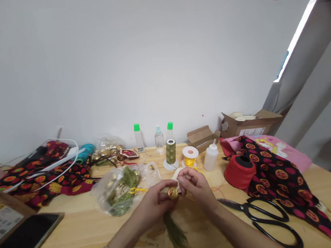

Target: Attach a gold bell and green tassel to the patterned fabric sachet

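Note:
My left hand (pixel 156 203) is closed around a small gold bell (pixel 172 192), and a green tassel (pixel 176 233) hangs down below it over the wooden table (pixel 85 230). My right hand (pixel 196 185) is pinched at the top of the bell, fingers pressed together on something too thin to make out. A yellow loop of cord (pixel 137 190) sticks out to the left of my left hand. Just behind my hands stand a spool of yellow cord (pixel 190 156) and a spool of olive thread (pixel 171 151).
A clear plastic bag of green tassels and bells (pixel 121 190) lies left of my hands. Large black scissors (pixel 265 217) lie to the right, with a red spool (pixel 238 170) and patterned fabric (pixel 281 176). Glue bottles (pixel 138 137), cardboard boxes (pixel 246 124) and a dark tablet (pixel 23 239) surround the area.

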Demonstrator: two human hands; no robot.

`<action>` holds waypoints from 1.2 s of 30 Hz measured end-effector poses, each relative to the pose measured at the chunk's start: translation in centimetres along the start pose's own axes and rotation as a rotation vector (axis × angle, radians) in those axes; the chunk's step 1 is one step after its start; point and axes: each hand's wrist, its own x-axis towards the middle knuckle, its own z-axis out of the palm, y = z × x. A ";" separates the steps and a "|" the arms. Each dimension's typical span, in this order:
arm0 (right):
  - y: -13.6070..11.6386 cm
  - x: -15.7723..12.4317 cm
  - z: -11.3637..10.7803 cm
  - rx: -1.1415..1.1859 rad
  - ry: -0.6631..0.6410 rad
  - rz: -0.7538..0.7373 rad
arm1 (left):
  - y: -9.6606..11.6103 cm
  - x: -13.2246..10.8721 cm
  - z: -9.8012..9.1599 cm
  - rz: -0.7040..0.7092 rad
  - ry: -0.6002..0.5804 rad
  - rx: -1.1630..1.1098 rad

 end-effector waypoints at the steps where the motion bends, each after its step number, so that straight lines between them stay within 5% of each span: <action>1: 0.0 0.0 0.0 -0.013 -0.008 0.017 | 0.0 -0.1 -0.1 -0.014 -0.013 -0.037; 7: 0.2 0.0 0.0 -0.058 -0.073 0.079 | -0.5 -0.3 -1.0 -0.031 -0.040 -0.141; 17: 0.2 -0.3 0.4 -0.064 -0.096 0.099 | -1.0 -0.7 -2.3 -0.109 0.031 0.162; 23: 0.3 -0.3 0.6 -0.046 -0.098 0.118 | -0.2 -1.0 -2.4 -0.195 0.055 0.159; 28: 0.0 -0.6 0.8 -0.027 -0.132 0.094 | 0.9 -1.5 -2.5 -0.229 0.021 0.362; 36: 0.0 -0.9 0.5 -0.120 -0.233 -0.017 | 1.3 -1.5 -2.4 -0.277 -0.020 0.330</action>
